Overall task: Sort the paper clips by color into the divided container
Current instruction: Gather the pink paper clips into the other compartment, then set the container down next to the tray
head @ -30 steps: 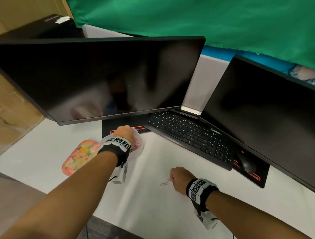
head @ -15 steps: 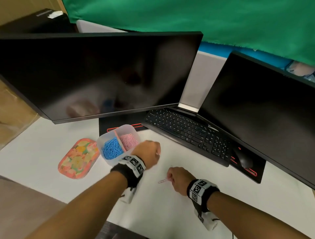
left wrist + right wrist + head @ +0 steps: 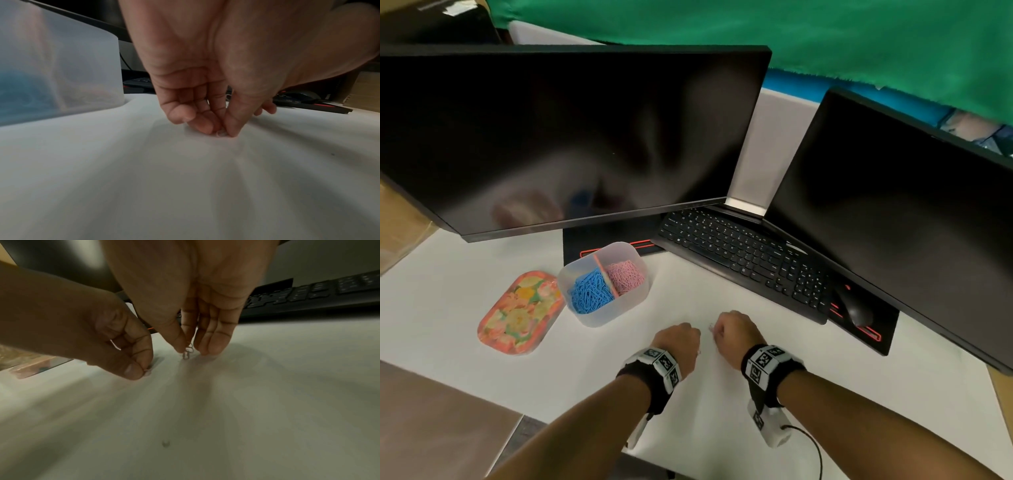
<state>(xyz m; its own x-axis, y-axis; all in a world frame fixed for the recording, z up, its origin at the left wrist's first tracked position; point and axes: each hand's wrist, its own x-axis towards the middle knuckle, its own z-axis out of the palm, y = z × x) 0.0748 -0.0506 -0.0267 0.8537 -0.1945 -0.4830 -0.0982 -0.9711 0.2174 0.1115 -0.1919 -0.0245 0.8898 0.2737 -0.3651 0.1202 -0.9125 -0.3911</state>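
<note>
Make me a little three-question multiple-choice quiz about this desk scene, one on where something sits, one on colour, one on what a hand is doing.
1. Where does the flowery oval tray lie?
A. Left of the translucent plastic divided container
B. On the black keyboard
C. Right of the black computer mouse

2. Which colours of paper clips fill the container's two compartments?
A. Green and yellow
B. Blue and pink
C. Red and white

3. What is the right hand doing?
A. Lying flat on the keyboard
B. Pinching a small wire paper clip at the white desk surface
C. Holding the mouse

Answers:
1. A: the head view shows the tray beside the container's left wall.
2. B: a blue heap lies left of the divider, a pink heap right.
3. B: the right wrist view shows thumb and fingers closing on the clip.
</note>
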